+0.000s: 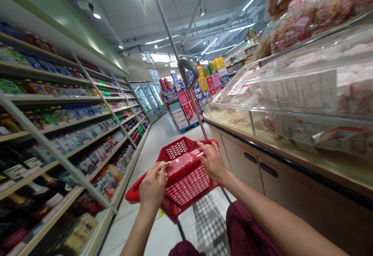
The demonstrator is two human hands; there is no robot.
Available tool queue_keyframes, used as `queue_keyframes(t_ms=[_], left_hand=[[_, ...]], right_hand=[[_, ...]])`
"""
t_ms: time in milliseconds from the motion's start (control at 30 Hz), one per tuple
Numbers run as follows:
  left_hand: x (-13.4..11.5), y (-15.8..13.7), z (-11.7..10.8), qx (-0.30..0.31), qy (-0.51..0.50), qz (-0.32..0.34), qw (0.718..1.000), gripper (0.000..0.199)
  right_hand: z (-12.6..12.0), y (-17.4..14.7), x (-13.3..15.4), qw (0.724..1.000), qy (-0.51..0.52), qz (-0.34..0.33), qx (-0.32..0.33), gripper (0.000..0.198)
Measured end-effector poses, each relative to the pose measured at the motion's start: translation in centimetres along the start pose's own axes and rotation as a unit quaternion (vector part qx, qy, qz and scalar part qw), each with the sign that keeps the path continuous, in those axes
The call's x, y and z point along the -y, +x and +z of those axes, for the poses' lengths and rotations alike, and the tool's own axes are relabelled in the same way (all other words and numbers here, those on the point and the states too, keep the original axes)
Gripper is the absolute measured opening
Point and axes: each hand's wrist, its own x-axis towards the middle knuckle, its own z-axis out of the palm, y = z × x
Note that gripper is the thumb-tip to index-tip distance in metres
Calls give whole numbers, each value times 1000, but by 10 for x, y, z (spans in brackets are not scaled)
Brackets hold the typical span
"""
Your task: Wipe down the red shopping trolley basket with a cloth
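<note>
A red plastic shopping cart (186, 186) with a perforated basket stands right in front of me, tilted in the view. My left hand (153, 186) is closed around a crumpled whitish cloth (165, 165), pressed against the left part of the cart's red handle (182, 166). On the right end of that handle, my right hand (212, 161) has its fingers bent over the red rim. A grey pole (166, 19) with a curved grey hook (189, 72) rises from behind the cart. The undersides of both hands are hidden.
Shelves of bottles and packets (78, 131) line the left side. A display counter (241, 159) with clear covers and packaged food runs close along the right. Ahead stand stacked boxes (186, 104) on a blue pallet (194, 126) and glass-door fridges (148, 98). Light floor tiles lie below.
</note>
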Motion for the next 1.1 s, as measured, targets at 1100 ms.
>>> queue_keyframes(t_ms=[1100], left_hand=[[-43,-1,28,-12,-43,173,984,26]], right_hand=[[4,2,0,999,-31,-8,38,41]])
